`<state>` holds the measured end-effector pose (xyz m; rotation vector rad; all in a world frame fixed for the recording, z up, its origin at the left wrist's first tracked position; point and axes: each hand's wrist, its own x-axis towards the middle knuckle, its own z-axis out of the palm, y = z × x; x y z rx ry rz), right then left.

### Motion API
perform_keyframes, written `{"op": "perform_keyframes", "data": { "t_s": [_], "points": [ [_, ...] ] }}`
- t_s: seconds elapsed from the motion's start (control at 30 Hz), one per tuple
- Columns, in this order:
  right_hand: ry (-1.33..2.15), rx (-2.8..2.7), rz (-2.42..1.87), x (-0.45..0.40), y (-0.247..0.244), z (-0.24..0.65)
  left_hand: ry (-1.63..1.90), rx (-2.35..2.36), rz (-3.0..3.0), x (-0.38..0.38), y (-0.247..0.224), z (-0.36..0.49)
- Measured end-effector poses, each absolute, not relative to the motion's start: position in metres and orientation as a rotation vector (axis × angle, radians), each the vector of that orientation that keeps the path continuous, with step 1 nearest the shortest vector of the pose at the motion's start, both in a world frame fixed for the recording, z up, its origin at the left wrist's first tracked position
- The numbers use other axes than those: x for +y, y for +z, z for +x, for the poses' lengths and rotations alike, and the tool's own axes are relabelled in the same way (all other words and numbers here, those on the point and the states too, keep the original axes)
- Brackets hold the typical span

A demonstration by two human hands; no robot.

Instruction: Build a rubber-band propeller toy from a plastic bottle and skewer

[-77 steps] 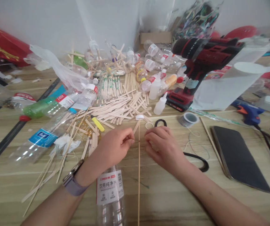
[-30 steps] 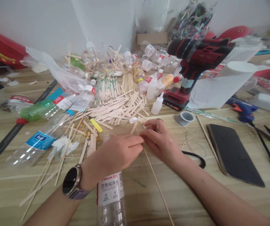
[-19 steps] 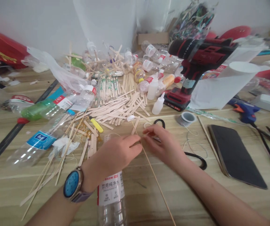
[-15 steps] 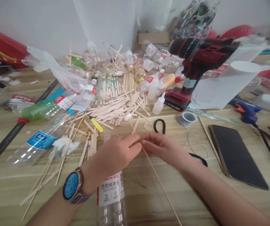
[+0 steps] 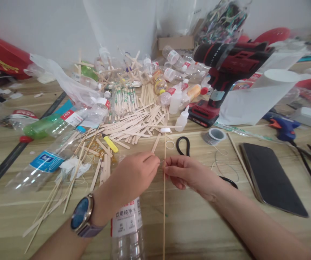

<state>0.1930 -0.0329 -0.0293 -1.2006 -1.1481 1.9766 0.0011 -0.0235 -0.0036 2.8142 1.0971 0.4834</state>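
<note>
Writing first. The clear bottle (image 5: pixel 128 243) below the left hand (image 5: pixel 137 171) bears a white label (image 5: pixel 125 220) with the dark characters 饮用纯净水 (drinking purified water); the red line above and the small print beneath cannot be read. A second clear bottle (image 5: pixel 47 162), lying at the far left of the bench (image 5: pixel 198 231), has a blue label with a dark logo, illegible. Above it, a red and white label (image 5: pixel 72 117) shows only partial characters. Red material (image 5: pixel 9 47) at the upper left carries yellow writing, too blurred to read. No brand can be made out on the red and black drill (image 5: pixel 233 61).

The item in hand is a slender, straw-coloured wooden stick (image 5: pixel 164 209). It runs almost straight from the lower edge of view, between the two hands, to a round white cap (image 5: pixel 165 130) at its far end. A flat wooden strip (image 5: pixel 175 126) lies crosswise at the cap; whether it is attached cannot be determined.

The right hand (image 5: pixel 184 171) pinches the stick between thumb and fingers. The left hand is bent inward, fingers drawn together, tips just beside the stick; whether it grips a fine thread cannot be told. A watch (image 5: pixel 81 215) is worn on the left wrist.
</note>
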Motion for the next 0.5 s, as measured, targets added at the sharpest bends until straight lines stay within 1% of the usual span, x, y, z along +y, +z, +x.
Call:
{"op": "perform_keyframes", "data": {
  "t_s": [0.27, 0.5],
  "points": [
    [1.907, -1.238, -1.213, -0.033, -0.034, 0.191, 0.439, 1.314, 2.312, -0.024, 0.008, 0.009],
    [1.764, -1.475, -1.266, -0.034, -0.031, 0.187, 0.3, 1.363, 2.068, -0.016, 0.009, 0.018]
  ]
}}
